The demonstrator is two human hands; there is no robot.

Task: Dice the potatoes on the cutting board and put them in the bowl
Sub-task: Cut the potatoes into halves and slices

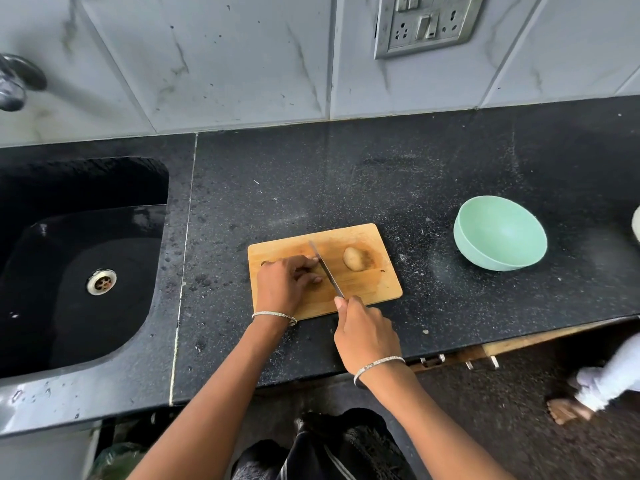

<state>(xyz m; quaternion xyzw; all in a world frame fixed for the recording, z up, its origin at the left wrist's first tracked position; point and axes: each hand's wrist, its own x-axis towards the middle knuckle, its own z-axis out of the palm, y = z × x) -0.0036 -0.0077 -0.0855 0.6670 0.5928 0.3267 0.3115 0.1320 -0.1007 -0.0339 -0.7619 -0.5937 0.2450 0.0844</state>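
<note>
A wooden cutting board lies on the black counter. My left hand is curled over a potato on the board's left half, and that potato is almost wholly hidden under the fingers. My right hand grips the handle of a knife, whose blade runs across the board right beside my left fingertips. A second, whole potato rests on the board's right half. A mint-green bowl stands empty on the counter to the right of the board.
A black sink with a metal drain takes up the left, with a tap above it. A socket plate is on the tiled wall. Another person's foot and white sleeve show at the lower right.
</note>
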